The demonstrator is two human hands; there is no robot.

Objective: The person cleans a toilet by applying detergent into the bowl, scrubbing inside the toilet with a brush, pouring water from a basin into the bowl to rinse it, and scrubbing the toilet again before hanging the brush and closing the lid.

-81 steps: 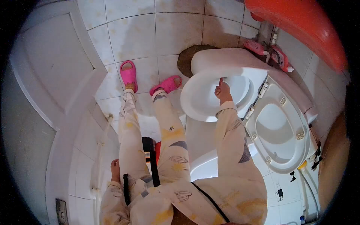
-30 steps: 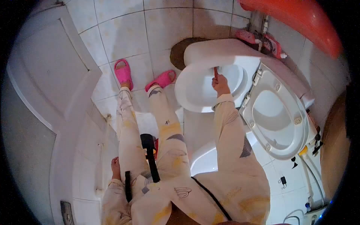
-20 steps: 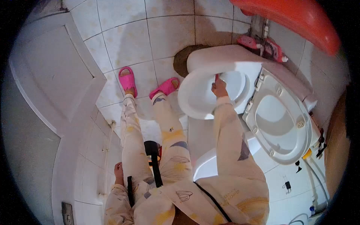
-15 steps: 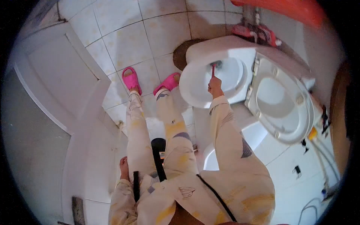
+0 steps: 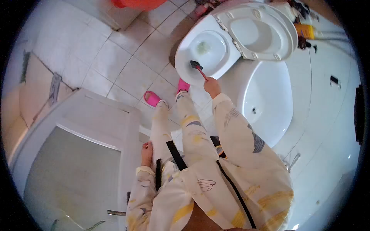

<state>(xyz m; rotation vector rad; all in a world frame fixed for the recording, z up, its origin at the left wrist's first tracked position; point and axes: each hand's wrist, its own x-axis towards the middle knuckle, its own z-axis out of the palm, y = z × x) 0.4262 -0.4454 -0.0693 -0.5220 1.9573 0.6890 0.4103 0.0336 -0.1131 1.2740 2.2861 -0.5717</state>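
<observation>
My right hand (image 5: 212, 87) is closed around the red handle of a toilet brush (image 5: 197, 66). The brush's dark head is at the near inner side of the white toilet bowl (image 5: 183, 54), tilted down towards it. Greenish water (image 5: 203, 47) lies at the bottom of the bowl. The toilet seat and lid (image 5: 255, 36) are raised. Down beside my left thigh hangs my left hand (image 5: 146, 154), its fingers loosely curled, with nothing visible in them.
A white washbasin (image 5: 269, 100) is right of the toilet. Left stands a white door (image 5: 104, 115) with a frosted panel. Pink slippers (image 5: 152, 99) are on my feet on the tiled floor (image 5: 133, 77). A red basin-like object (image 5: 142, 4) shows at the top edge.
My right hand has drawn the brush from deep in the bowl towards its near rim. The whole view has turned, bringing the washbasin into full sight. My left hand still hangs by my leg.
</observation>
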